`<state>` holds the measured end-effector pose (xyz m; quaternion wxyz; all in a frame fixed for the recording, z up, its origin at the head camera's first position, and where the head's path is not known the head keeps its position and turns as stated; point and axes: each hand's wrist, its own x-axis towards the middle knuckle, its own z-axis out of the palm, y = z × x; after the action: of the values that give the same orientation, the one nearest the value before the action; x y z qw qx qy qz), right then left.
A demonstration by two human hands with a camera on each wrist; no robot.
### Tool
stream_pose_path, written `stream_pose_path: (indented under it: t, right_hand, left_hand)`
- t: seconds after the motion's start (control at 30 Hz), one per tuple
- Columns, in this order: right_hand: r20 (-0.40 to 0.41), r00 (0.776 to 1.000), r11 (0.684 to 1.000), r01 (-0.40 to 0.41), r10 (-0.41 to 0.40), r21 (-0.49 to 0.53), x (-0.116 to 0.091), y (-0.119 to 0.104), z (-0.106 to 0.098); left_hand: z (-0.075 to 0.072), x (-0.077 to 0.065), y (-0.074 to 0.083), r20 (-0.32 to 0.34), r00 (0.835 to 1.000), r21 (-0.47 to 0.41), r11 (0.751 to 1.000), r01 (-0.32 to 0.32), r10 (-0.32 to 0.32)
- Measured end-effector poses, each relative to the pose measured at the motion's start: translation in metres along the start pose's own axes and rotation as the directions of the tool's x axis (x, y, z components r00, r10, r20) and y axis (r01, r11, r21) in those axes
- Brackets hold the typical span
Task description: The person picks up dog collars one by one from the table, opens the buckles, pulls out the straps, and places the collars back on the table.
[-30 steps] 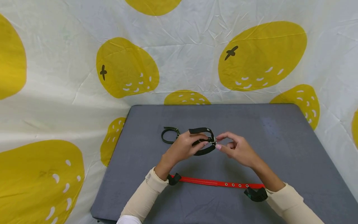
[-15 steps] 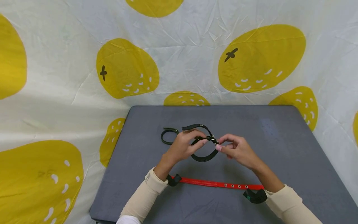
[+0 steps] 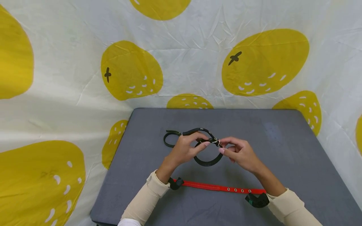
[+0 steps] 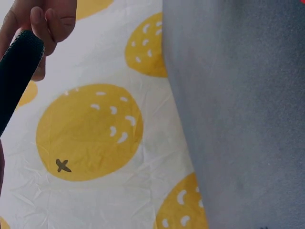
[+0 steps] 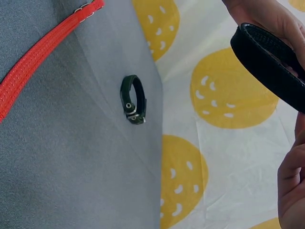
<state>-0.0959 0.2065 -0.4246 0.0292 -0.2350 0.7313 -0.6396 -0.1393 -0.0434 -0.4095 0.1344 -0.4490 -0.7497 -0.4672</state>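
Note:
A black collar (image 3: 207, 163) with a metal buckle and ring is held in the air above the grey surface. Its lower part hangs as a loop, while the free strap end curves up over my left hand (image 3: 185, 146). That hand pinches the collar beside the buckle. On the other side, the thumb and index finger of my right hand (image 3: 238, 153) grip it by the metal ring. The right wrist view shows the black loop (image 5: 267, 64) between both hands; the left wrist view catches only part of the strap (image 4: 21, 67).
A red collar (image 3: 203, 185) with eyelets lies across the grey padded surface (image 3: 240, 122), below the hands. Behind my left hand lies a smaller dark collar (image 5: 125, 95), buckled into a loop. White cloth with yellow fruit print (image 3: 189, 72) hangs behind and at the sides.
The black collar has turned in the hands: its loop now hangs lower and its free end has swung left. The right fingers have closed in around the ring; the left hand stays nearly still.

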Motion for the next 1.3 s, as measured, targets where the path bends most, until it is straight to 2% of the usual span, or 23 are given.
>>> stream_pose_path:
  t: [0.27, 0.4, 0.57, 0.73, 0.97, 1.17, 1.3]
  right_hand:
    - [0.013, 1.0, 1.0, 0.015, -0.015, 0.002, -0.003, -0.001, -0.001]
    - [-0.02, 0.999, 0.999, 0.034, -0.034, 0.0, -0.006, 0.002, 0.0]
    - [-0.07, 0.994, 0.996, 0.088, -0.087, 0.015, -0.008, 0.005, 0.0]
    - [-0.076, 0.989, 0.991, 0.128, -0.125, 0.035, -0.009, 0.007, -0.001]
    - [-0.076, 0.992, 0.994, 0.107, -0.105, 0.024, -0.009, 0.006, 0.001]
    - [-0.109, 0.99, 0.996, 0.09, -0.09, -0.006, -0.006, 0.005, 0.004]
    - [-0.119, 0.989, 0.996, 0.087, -0.087, -0.008, -0.003, 0.003, 0.005]
  left_hand:
    - [0.005, -0.003, 0.001, -0.039, 0.999, -0.003, 0.999, 0.037, -0.037]
    - [0.007, -0.004, 0.0, -0.059, 0.997, -0.014, 0.999, 0.044, -0.045]
    - [0.011, -0.004, -0.001, -0.116, 0.992, -0.035, 0.998, 0.045, -0.048]
    - [0.014, -0.004, -0.001, -0.147, 0.988, -0.039, 0.998, 0.041, -0.047]
    - [0.013, -0.004, 0.0, -0.114, 0.991, -0.031, 0.997, 0.07, -0.073]
    - [0.013, -0.003, 0.002, -0.05, 0.998, 0.021, 0.999, 0.033, -0.032]
    - [0.012, -0.004, 0.003, -0.024, 0.999, 0.042, 0.999, 0.028, -0.027]
